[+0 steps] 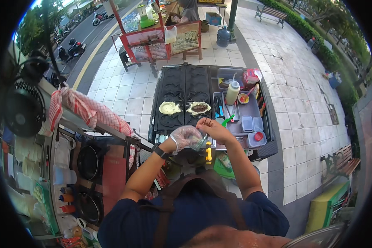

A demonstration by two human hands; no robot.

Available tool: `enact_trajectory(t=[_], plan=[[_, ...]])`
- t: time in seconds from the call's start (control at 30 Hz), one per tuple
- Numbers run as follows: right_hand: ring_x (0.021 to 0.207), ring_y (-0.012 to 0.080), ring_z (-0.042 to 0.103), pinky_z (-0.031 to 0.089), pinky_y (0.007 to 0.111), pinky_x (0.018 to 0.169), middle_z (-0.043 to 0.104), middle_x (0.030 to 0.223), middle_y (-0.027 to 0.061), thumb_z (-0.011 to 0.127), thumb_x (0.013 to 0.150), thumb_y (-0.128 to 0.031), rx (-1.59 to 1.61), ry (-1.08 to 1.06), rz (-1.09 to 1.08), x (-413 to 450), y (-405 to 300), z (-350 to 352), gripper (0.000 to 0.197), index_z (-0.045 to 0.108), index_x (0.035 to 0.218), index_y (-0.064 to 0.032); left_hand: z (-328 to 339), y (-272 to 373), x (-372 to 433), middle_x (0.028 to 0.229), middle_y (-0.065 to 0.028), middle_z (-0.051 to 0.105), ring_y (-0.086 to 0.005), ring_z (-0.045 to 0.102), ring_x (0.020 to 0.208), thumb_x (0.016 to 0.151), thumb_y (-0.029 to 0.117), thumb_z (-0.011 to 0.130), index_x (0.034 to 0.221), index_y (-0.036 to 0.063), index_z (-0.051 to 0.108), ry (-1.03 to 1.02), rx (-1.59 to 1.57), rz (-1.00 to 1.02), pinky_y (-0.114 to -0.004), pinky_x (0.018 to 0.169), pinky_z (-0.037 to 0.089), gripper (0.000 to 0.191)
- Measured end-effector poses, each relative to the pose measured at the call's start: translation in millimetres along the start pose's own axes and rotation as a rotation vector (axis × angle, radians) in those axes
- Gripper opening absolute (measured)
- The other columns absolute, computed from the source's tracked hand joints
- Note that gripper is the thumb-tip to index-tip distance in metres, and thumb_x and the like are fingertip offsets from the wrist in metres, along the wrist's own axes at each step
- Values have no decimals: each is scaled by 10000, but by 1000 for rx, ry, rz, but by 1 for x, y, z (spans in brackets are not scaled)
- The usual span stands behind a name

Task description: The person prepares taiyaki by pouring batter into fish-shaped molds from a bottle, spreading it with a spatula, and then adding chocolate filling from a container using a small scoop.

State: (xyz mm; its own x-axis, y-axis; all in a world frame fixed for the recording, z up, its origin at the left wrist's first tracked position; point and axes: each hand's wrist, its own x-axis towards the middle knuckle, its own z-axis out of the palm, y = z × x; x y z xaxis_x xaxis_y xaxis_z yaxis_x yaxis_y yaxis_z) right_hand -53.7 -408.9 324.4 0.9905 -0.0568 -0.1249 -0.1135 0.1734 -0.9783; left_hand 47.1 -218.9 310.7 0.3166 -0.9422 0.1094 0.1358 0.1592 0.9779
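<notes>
My left hand [187,138], in a clear plastic glove, holds a small metal grater or similar perforated item [201,143]; its exact kind is unclear. My right hand [213,128] is bare, its fingers pinched together above that item, with a thin dark thing at the fingertips. Just beyond both hands lies a black fish-shaped waffle pan [173,88] with two halves. Pale batter [170,108] fills one mould at the left, and batter with a dark brown filling [200,108] fills one at the right. A yellow handle [208,153] juts out near my right forearm.
A tray [241,122] at the right holds a squeeze bottle [232,93], a small bowl [243,98], lidded plastic boxes [247,124] and a green-handled utensil [228,120]. Frying pans [88,162] stand at the left below a checked cloth [93,108]. A person [188,11] is at the stall ahead.
</notes>
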Motion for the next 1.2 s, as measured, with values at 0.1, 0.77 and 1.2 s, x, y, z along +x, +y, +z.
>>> enact_trajectory(t=[0.1, 0.77, 1.2], plan=[[695, 10, 476, 400, 197, 590, 551, 809, -85, 614, 979, -157, -19, 153, -107, 15, -3, -36, 68, 637, 1026, -115, -19, 11, 33, 1018, -59, 692, -166, 638, 1019, 833, -8, 747, 954, 52, 692, 208, 238, 121, -343, 947, 504, 145], [706, 245, 688, 645, 378, 642, 703, 897, 114, 605, 929, -166, 44, 497, -56, 152, 17, -101, 237, 713, 989, 36, -93, -50, 162, 962, -83, 742, -186, 707, 898, 814, 5, 754, 974, 55, 752, 293, 623, 292, -292, 834, 558, 168], [790, 143, 678, 532, 269, 703, 731, 925, 53, 626, 975, -265, -75, 387, 11, 130, 16, -107, 261, 745, 1006, -36, -94, -39, 157, 1029, -89, 716, -226, 679, 968, 904, 122, 712, 1060, 90, 741, 593, 839, 347, -304, 873, 533, 162]])
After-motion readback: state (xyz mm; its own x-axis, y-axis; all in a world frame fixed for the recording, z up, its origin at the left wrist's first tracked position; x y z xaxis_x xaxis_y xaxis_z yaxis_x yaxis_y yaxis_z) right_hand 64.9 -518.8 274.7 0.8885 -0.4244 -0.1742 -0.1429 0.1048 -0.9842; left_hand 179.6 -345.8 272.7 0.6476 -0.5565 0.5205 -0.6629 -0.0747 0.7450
